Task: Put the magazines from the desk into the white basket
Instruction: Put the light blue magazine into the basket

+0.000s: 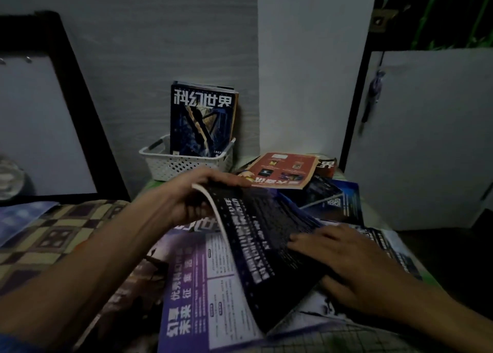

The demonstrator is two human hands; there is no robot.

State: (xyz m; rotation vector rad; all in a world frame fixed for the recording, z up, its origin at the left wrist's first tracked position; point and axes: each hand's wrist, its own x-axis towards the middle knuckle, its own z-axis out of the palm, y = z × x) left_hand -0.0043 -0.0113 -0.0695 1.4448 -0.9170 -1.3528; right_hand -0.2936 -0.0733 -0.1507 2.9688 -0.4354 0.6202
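A white perforated basket (170,166) stands at the back of the desk with a few blue magazines (201,118) upright inside it. My left hand (192,192) grips the far spine edge of a dark magazine (256,235) and lifts that side off the pile. My right hand (344,256) rests on the magazine's near right part, fingers fairly straight, thumb at its lower edge. Under it lies a purple magazine (197,286). An orange-red magazine (282,170) and a blue one (336,200) lie behind, to the right of the basket.
A black-framed white board (40,120) leans at the left. A patterned cushion or cloth (48,235) lies front left. A white cabinet door (426,139) stands at the right. The grey wall is right behind the basket.
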